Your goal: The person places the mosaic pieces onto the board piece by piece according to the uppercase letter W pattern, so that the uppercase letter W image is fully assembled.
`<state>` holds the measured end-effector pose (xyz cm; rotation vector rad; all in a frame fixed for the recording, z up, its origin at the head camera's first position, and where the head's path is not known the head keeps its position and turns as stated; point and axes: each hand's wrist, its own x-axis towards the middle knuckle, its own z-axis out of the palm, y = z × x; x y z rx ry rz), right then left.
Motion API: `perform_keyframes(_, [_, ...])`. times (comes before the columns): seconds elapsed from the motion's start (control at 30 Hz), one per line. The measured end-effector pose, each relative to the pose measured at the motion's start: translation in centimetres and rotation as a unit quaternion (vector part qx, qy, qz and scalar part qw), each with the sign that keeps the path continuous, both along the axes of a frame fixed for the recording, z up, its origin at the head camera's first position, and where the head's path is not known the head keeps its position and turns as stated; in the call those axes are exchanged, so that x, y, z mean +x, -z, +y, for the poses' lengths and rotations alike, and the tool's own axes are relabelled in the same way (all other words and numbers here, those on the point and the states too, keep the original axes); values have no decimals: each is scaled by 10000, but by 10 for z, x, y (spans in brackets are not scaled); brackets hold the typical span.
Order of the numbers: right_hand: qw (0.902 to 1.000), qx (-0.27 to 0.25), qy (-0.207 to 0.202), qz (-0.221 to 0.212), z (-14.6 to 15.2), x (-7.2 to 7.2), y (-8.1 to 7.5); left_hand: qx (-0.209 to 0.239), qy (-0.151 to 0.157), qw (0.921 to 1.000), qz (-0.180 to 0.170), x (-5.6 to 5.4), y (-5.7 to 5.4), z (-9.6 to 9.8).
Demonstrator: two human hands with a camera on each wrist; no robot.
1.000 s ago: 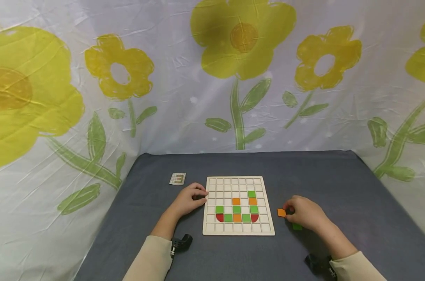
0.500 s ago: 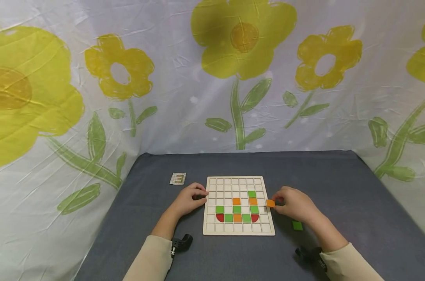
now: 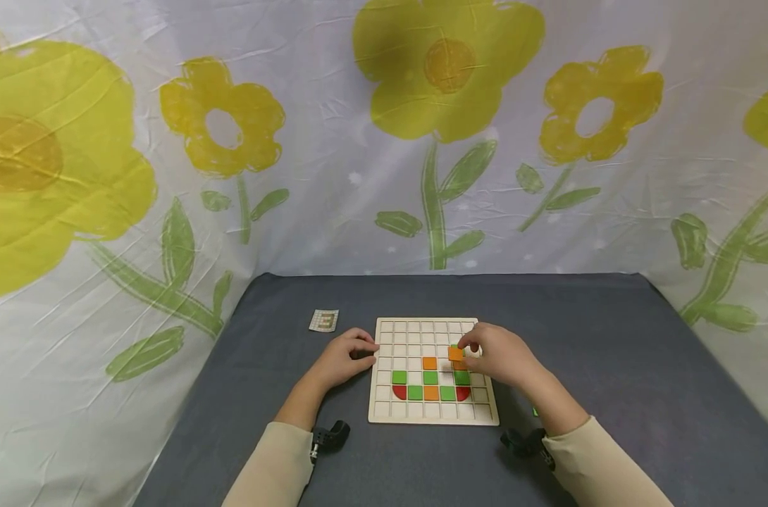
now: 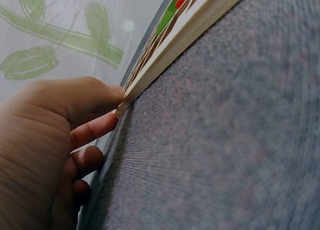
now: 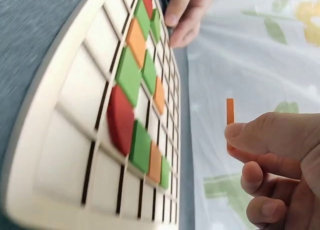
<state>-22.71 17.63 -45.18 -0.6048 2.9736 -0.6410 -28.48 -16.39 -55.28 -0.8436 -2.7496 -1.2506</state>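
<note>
A wooden grid board (image 3: 399, 411) lies on the table, with green and orange square tiles and two red rounded-corner tiles set in its cells. My left hand (image 3: 341, 362) pinches the board's left edge between thumb and index finger, seen close up in the left wrist view. Above the board's right side, my right hand (image 3: 507, 358) pinches an orange square tile (image 5: 230, 111) between thumb and fingertips. That tile shows edge-on in the right wrist view, raised off the board. In the head view the held orange tile (image 3: 455, 354) overlaps the right column's upper tiles.
A small patterned card (image 3: 323, 321) lies on the dark tablecloth (image 3: 422, 465), left of the board's far corner. One loose green tile (image 3: 535, 412) is right of the board, mostly hidden behind the right forearm. A flowered curtain (image 3: 333, 141) hangs behind the table.
My right hand has carried the orange tile leftward from the table at the board's right to over the board. My left hand has stayed at the board's edge.
</note>
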Motion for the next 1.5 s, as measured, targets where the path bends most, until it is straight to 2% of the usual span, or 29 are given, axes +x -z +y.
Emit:
perform_keyframes(0.5, [9995,7,-271,-190,-51,-16,-3,-6,-28,10000,-81,1,-1,1])
perform_keyframes(0.87, [9965,439,-634,-338,-89,-31,4,-29,-95,9999,-82,-1,-3,1])
perform_keyframes(1.23, [9912,1030,-545,-621,-104,-39,22,-90,-48,9999,59,1,-1,1])
perform_keyframes(1.5, [9915,1043,-537,-558,-107,-40,24,-99,-49,9999,53,1,-3,1])
